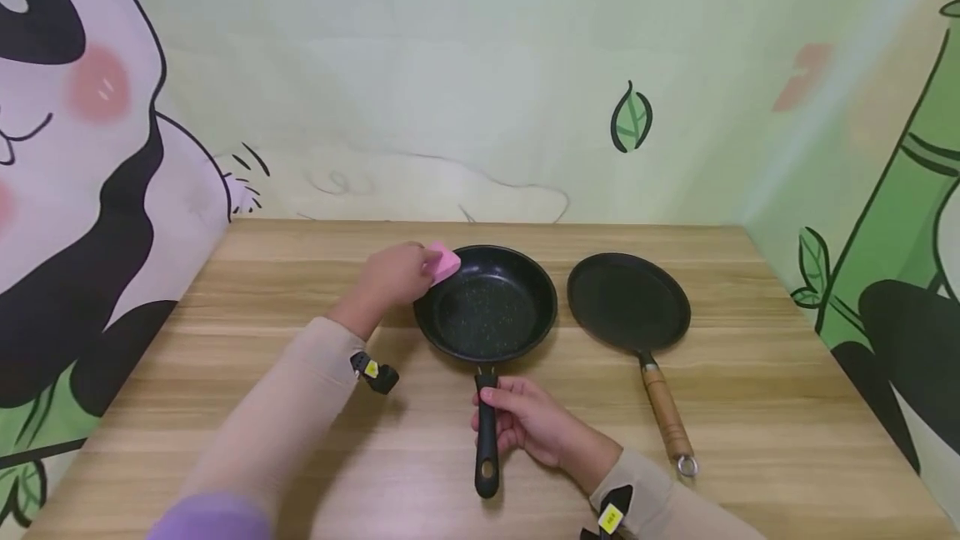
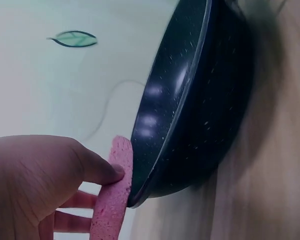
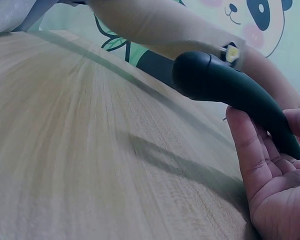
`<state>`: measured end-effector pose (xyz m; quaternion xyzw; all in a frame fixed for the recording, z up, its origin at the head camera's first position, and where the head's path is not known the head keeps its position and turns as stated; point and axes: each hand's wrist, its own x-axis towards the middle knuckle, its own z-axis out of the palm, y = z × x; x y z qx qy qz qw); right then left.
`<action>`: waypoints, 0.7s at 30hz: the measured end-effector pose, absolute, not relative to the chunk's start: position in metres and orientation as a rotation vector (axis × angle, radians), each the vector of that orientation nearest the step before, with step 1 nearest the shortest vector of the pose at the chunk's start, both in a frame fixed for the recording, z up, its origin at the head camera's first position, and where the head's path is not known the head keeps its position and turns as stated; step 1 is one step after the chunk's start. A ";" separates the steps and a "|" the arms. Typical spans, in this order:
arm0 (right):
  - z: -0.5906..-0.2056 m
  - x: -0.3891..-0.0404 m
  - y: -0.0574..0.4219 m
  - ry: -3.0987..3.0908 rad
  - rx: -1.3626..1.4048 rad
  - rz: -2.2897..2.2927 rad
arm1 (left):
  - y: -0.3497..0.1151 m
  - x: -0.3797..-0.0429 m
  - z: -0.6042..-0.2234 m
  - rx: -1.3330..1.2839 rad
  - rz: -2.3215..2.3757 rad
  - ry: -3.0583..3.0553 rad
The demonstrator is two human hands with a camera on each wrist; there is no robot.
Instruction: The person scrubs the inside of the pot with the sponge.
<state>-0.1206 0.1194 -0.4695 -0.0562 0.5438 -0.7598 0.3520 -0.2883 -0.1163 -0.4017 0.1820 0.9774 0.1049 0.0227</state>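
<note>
From here, the left grip [image 1: 395,275] hides part of the pink sponge [image 1: 447,263], whose lower end runs out of the left-wrist view, as does part of the frying pan [image 1: 487,311]. The right-wrist view's edge crops the right grip [image 1: 531,422]; I can't read the yellow tags [image 1: 611,518].

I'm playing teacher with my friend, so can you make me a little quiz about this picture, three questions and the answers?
1. Pick one: What colour is the sponge in the left grip?
a) yellow
b) pink
c) blue

2. True or false: The right grip is holding a wooden handle.

3. Fill in the blank: In the head view, the flat pan lies to the ____ of the deeper pan.

Key:
1. b
2. False: it holds the deeper pan's black handle.
3. right
</note>
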 end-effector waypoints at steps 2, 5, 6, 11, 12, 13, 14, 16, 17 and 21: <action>-0.468 -0.121 0.119 1.406 -0.150 -1.975 | -0.113 -0.296 -0.400 0.572 0.335 3.013; -0.467 -0.121 0.120 1.407 -0.136 -1.984 | -0.107 -0.304 -0.398 0.594 0.346 2.989; -0.467 -0.121 0.121 1.408 -0.125 -1.984 | -0.106 -0.306 -0.398 0.599 0.346 2.980; -0.465 -0.121 0.124 1.453 -0.058 -1.970 | -0.104 -0.309 -0.399 0.567 0.380 2.949; -0.464 -0.121 0.125 1.467 -0.052 -1.968 | -0.104 -0.309 -0.400 0.553 0.390 2.945; -0.464 -0.120 0.127 1.483 -0.046 -1.970 | -0.105 -0.310 -0.400 0.541 0.398 2.943; -0.463 -0.121 0.128 1.499 -0.041 -1.973 | -0.106 -0.310 -0.400 0.528 0.403 2.941; -0.462 -0.121 0.130 1.530 -0.035 -1.979 | -0.107 -0.312 -0.401 0.507 0.416 2.936; -0.461 -0.121 0.131 1.543 -0.031 -1.979 | -0.107 -0.313 -0.401 0.499 0.422 2.932; -0.461 -0.123 0.135 1.587 -0.023 -1.973 | -0.108 -0.316 -0.399 0.507 0.432 2.916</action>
